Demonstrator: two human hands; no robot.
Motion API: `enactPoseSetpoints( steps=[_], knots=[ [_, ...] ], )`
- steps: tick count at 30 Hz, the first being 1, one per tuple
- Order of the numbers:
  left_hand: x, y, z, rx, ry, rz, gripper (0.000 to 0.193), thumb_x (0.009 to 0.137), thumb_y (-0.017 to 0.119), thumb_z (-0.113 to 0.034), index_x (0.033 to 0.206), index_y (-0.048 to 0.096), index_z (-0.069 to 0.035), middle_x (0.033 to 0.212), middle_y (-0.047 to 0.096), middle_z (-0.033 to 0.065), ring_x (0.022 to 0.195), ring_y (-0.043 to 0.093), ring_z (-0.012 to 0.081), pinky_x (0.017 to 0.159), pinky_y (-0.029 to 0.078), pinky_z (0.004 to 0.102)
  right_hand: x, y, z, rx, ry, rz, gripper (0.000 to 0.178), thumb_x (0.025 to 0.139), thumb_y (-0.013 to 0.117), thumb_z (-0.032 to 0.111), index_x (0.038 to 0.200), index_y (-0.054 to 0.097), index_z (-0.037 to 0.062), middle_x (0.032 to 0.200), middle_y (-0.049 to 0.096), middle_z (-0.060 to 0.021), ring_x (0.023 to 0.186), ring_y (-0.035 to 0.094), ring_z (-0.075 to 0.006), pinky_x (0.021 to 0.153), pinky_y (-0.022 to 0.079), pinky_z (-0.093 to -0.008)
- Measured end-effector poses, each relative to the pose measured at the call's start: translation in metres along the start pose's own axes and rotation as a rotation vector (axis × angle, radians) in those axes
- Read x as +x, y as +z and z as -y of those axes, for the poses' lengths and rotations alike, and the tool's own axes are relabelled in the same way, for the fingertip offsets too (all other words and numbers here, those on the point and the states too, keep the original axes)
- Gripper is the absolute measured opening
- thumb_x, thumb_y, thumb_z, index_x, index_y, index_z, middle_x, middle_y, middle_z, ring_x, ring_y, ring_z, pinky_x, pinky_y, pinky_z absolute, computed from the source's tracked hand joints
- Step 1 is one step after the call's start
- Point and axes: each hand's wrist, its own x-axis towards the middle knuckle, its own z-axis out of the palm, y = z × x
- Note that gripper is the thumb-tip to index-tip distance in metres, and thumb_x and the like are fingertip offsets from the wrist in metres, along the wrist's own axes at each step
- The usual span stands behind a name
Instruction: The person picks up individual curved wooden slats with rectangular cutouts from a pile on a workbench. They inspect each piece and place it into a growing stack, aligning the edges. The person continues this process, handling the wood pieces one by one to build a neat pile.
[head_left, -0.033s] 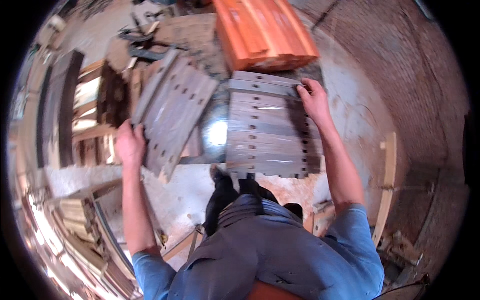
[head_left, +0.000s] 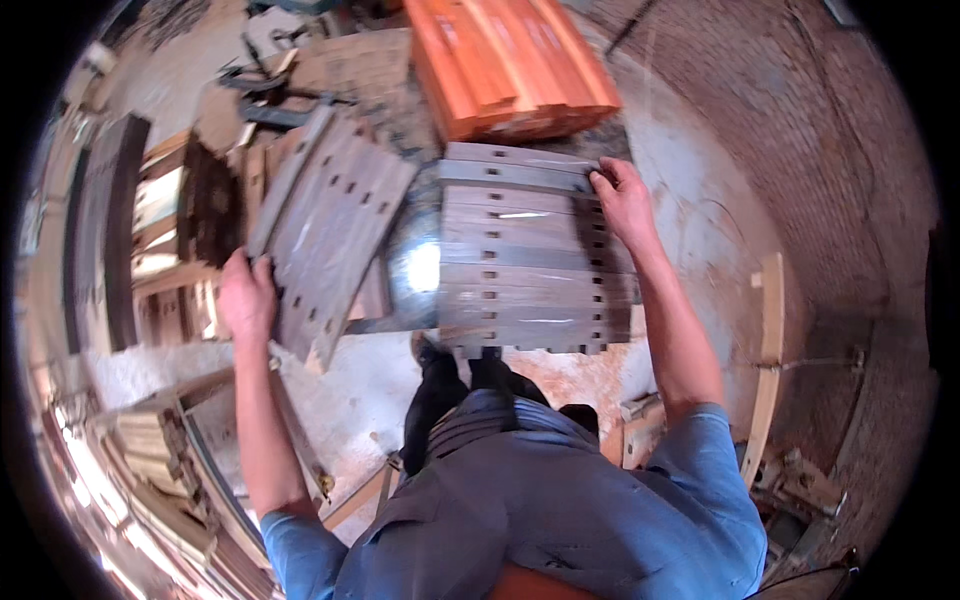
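My left hand [head_left: 247,297] is closed at the near end of a narrow wooden slat [head_left: 290,180], which lies along the left edge of a tilted row of grey-brown mortised slats [head_left: 340,215]. My right hand [head_left: 624,200] pinches the right end of a wooden slat [head_left: 520,177] near the far edge of a second row. This row of mortised slats [head_left: 520,255] lies side by side in front of me, with small dark rectangular holes near both ends. The undersides of both hands' fingers are partly hidden.
Beyond the right row stands a stack of orange-red boards [head_left: 515,70] on the dark worktable [head_left: 405,250]. Black clamps [head_left: 275,95] lie at the far left. Dark boards [head_left: 110,230] and more timber [head_left: 150,450] stand on the left. A pale wooden bar [head_left: 768,360] is at the right.
The whole scene has shifted slightly to the left in the view. Both hands keep their places at the slat ends.
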Motion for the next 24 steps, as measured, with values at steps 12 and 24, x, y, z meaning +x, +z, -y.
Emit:
enactPoseSetpoints(
  steps=[12,24],
  knots=[
    [0.012,-0.008,-0.004,0.062,-0.055,0.165,0.045,0.094,0.059,-0.029,0.128,0.054,0.001,0.119,0.062,0.0247,0.108,0.061,0.0417,0.090,0.049,0.0457,-0.008,-0.035,-0.083,-0.062,0.186,0.150,0.061,0.082,0.070,0.021,0.134,0.050,-0.0026,0.129,0.056,-0.0262,0.122,0.053,-0.0394,0.103,0.043,-0.0432],
    [-0.070,-0.019,-0.069,0.048,0.347,-0.218,0.041,0.090,0.062,-0.012,0.127,0.053,0.003,0.131,0.055,0.0213,0.122,0.050,0.0388,0.104,0.040,0.0460,-0.036,-0.049,-0.053,-0.275,-0.021,0.017,0.050,0.080,0.072,0.022,0.122,0.058,-0.0019,0.114,0.058,-0.0241,0.110,0.054,-0.0413,0.096,0.045,-0.0459]
  ],
)
